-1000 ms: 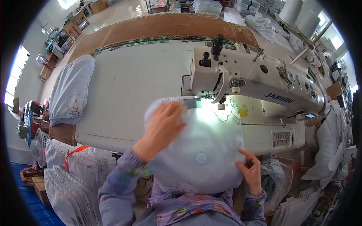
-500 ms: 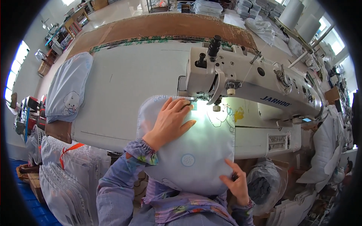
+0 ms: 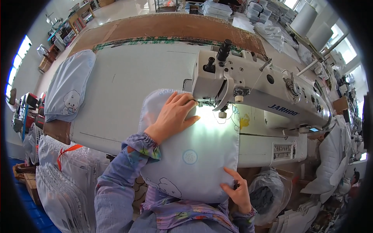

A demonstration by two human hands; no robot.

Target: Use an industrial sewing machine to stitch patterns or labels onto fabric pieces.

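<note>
Cloth (image 3: 198, 143) overhangs table's (image 3: 128, 81) near edge; left hand (image 3: 170, 119) presses flat, right hand (image 3: 240, 191) rests unclenched; uneven pull could pucker it.

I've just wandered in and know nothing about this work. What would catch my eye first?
Probably the big sewing machine at upper right, with a bright glow under its head, lighting a pale cloth. Then the hands: the left hand rests on the cloth beside that glow, the right hand at its lower right edge. At the table's left end lies similar fabric with a puppy drawing.
</note>
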